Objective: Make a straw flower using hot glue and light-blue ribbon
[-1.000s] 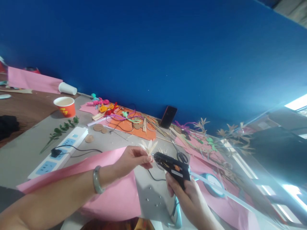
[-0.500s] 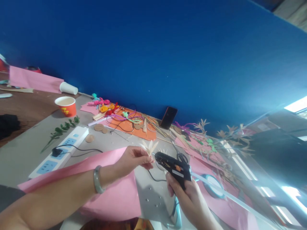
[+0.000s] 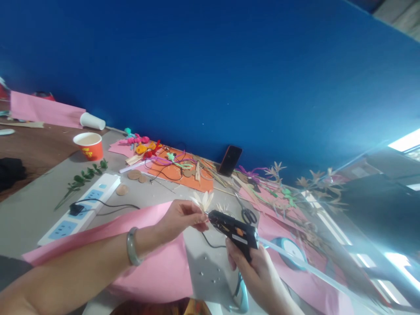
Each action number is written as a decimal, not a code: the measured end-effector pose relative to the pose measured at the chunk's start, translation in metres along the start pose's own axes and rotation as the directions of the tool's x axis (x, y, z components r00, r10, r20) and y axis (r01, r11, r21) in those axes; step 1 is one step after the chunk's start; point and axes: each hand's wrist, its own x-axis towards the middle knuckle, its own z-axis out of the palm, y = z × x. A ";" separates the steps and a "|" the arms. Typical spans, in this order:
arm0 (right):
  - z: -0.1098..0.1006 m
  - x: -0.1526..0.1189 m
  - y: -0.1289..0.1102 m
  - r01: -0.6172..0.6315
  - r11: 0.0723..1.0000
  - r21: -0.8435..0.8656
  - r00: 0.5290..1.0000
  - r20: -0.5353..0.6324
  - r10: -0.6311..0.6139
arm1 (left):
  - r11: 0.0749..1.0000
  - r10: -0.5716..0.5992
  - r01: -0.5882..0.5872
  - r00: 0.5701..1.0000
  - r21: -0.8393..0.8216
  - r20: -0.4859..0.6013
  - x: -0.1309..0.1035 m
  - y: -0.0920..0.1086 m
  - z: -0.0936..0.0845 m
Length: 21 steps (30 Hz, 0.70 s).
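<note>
Two hands work above the desk's near edge: the left hand (image 3: pixel 187 215) pinches a pale flower (image 3: pixel 203 202), the right hand (image 3: pixel 251 267) grips a black glue gun (image 3: pixel 233 228); beyond the far edge rises a blue wall (image 3: pixel 197 78).

Bright daylight enters at far right, where glare and haze wash out the windows (image 3: pixel 408 142). Blue wall (image 3: pixel 197 78) darkens toward upper left. Soft shadow on the table (image 3: pixel 210 258) under the right hand (image 3: pixel 246 258). Wide-angle stretch at edges; right side smeary, small items soft.
</note>
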 end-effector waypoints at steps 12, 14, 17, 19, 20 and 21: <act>0.000 0.000 -0.001 -0.007 1.000 0.026 1.000 -0.003 0.007 | 1.000 0.015 -0.015 1.000 0.008 0.001 -0.001 0.000 0.000; 0.000 0.001 -0.002 -0.003 0.999 0.041 1.000 -0.005 0.003 | 1.000 0.018 -0.018 1.000 0.010 0.007 -0.001 -0.001 0.000; 0.000 0.000 -0.003 0.018 0.999 0.043 1.000 -0.006 -0.018 | 1.000 0.016 -0.017 1.000 0.026 0.015 0.000 -0.001 -0.001; 0.000 -0.001 -0.002 0.028 0.999 0.037 1.000 -0.007 -0.028 | 0.999 0.015 -0.015 1.000 0.034 0.015 0.000 -0.001 -0.002; 0.000 -0.001 -0.001 0.029 0.999 0.038 1.000 -0.007 -0.028 | 0.999 0.013 -0.014 1.000 0.036 0.015 0.000 -0.001 -0.002; 0.000 -0.002 -0.001 0.025 0.999 0.042 1.000 -0.007 -0.024 | 0.999 0.013 -0.013 1.000 0.038 0.013 0.000 -0.001 -0.001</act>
